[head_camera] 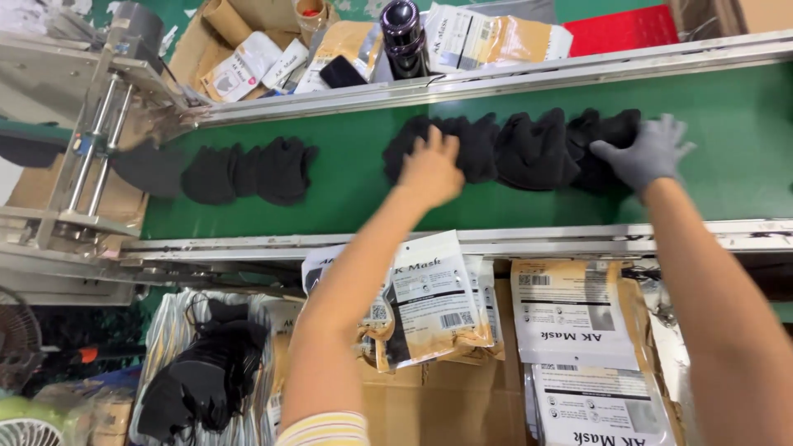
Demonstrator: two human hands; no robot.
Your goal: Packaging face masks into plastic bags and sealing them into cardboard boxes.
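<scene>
On the green conveyor belt (pixel 727 140), a row of black folded face masks (pixel 529 149) lies overlapped, its long axis running along the belt, left to right. The person's bare left hand (pixel 429 169) rests flat, fingers loosely spread, on the row's left end; the gloved right hand (pixel 648 153) is spread over its right end, pinching nothing. The masks look light, soft and limp, likely to slide apart, so pressing inward from both ends of the row seems the surest hold. A smaller clump of masks (pixel 248 172) lies further left on the belt.
</scene>
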